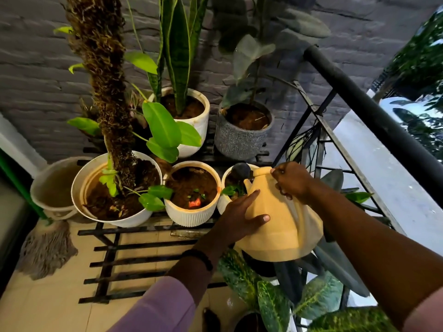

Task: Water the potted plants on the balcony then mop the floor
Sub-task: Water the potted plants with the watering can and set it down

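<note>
The black slatted plant stand (153,248) carries 5 pots visible here, and every place below is given from it. On its front row, at the left end, sits the large white pot (115,192) with a moss pole; to the right of that the ribbed white pot (191,195); and at the right end a small white pot (226,188), half hidden.

The yellow watering can (280,224) hangs over the stand's front right corner, tipped so its dark rose points into that small pot. No water stream can be made out.

A grey mop head (45,250) lies on the floor tiles off the stand's left front corner, not yet in use.

The right hand (291,182) grips the can high up near its top, fingers curled round what is probably the handle. The left hand (239,216) rests flat against the can's side, fingers straight, steadying it.

The can looks like stiff, smooth plastic; its weight will probably depend on the water inside, which shifts forward as it tilts. The handle is the sound hold, with a palm on the body for control, since wet plastic may slip.
</note>
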`<action>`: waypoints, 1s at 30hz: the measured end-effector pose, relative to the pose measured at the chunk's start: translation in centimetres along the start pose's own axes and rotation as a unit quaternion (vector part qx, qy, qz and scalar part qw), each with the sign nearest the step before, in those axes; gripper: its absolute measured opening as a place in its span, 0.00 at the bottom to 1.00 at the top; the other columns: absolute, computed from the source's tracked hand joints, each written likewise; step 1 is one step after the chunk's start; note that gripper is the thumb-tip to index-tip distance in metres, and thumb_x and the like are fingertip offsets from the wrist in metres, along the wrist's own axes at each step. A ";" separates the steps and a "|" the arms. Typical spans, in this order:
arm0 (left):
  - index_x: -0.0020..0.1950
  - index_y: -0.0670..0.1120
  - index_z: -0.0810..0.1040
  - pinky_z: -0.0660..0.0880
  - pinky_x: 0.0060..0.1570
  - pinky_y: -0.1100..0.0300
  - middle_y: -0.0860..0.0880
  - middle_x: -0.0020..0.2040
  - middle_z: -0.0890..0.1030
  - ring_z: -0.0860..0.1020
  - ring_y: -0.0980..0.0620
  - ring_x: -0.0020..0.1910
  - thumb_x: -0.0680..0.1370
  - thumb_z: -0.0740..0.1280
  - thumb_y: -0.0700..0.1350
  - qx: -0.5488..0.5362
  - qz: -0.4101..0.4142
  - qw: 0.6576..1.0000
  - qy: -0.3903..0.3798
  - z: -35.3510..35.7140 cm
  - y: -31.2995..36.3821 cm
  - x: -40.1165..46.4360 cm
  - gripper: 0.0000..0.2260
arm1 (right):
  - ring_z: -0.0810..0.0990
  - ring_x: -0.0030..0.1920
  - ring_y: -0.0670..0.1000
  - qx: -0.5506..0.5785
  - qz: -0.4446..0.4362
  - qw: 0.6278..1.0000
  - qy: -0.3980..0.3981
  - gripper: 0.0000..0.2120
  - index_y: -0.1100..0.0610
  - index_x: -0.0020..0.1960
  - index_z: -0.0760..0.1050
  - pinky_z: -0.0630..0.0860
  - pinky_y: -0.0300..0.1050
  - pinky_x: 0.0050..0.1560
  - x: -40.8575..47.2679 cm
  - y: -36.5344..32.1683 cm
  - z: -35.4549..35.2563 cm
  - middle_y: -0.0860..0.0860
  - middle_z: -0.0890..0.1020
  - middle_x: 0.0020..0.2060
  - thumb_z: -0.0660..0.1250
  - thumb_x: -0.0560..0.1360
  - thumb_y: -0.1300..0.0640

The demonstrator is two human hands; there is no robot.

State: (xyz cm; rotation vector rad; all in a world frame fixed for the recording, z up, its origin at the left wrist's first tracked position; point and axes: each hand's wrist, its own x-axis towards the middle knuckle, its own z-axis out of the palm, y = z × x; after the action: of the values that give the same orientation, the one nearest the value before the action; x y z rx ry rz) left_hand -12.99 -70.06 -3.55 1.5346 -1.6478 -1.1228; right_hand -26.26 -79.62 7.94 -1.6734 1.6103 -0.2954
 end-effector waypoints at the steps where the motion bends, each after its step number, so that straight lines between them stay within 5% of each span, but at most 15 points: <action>1: 0.81 0.55 0.55 0.58 0.76 0.49 0.49 0.80 0.60 0.58 0.48 0.79 0.78 0.66 0.59 -0.004 -0.001 1.000 -0.003 -0.1 0.0 0.1 0.34 | 0.70 0.25 0.47 0.004 0.001 1.000 -0.003 0.09 0.64 0.50 0.75 0.66 0.36 0.18 0.2 0.1 0.1 0.55 0.73 0.32 0.60 0.82 0.59; 7: 0.81 0.56 0.54 0.55 0.76 0.48 0.49 0.80 0.58 0.56 0.46 0.79 0.79 0.65 0.60 0.035 0.013 0.999 0.027 -0.8 0.3 -0.1 0.34 | 0.71 0.27 0.49 0.022 -0.041 0.999 0.009 0.09 0.58 0.53 0.75 0.67 0.39 0.21 0.1 0.0 -0.1 0.55 0.74 0.33 0.59 0.83 0.56; 12: 0.80 0.58 0.54 0.55 0.73 0.52 0.48 0.81 0.55 0.56 0.45 0.78 0.78 0.65 0.61 0.091 0.063 0.989 0.095 -2.7 1.8 0.5 0.34 | 0.73 0.27 0.49 0.057 -0.097 0.989 0.096 0.08 0.52 0.56 0.75 0.66 0.38 0.20 -0.6 -1.6 -1.1 0.52 0.76 0.31 0.60 0.82 0.52; 18: 0.79 0.65 0.49 0.58 0.73 0.45 0.50 0.81 0.52 0.53 0.44 0.78 0.77 0.63 0.65 0.093 0.076 0.988 0.094 -5.3 4.8 3.8 0.35 | 0.75 0.30 0.49 0.013 -0.164 0.966 0.199 0.13 0.55 0.60 0.78 0.67 0.37 0.22 0.6 -3.9 -4.1 0.50 0.79 0.37 0.61 0.81 0.50; 30: 0.81 0.58 0.50 0.57 0.76 0.43 0.48 0.82 0.53 0.53 0.43 0.80 0.79 0.65 0.60 0.023 0.047 0.993 0.107 -4.6 8.5 13.1 0.36 | 0.78 0.42 0.51 -0.144 -0.205 0.952 0.175 0.15 0.57 0.64 0.77 0.69 0.36 0.34 9.5 -7.0 -10.7 0.60 0.83 0.51 0.61 0.81 0.53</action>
State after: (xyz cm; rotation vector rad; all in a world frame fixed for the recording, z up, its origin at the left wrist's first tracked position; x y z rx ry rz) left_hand -14.66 -84.07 4.64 1.5304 -1.5921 -0.8454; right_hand -26.35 -93.05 16.48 -2.2871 1.5969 -0.6187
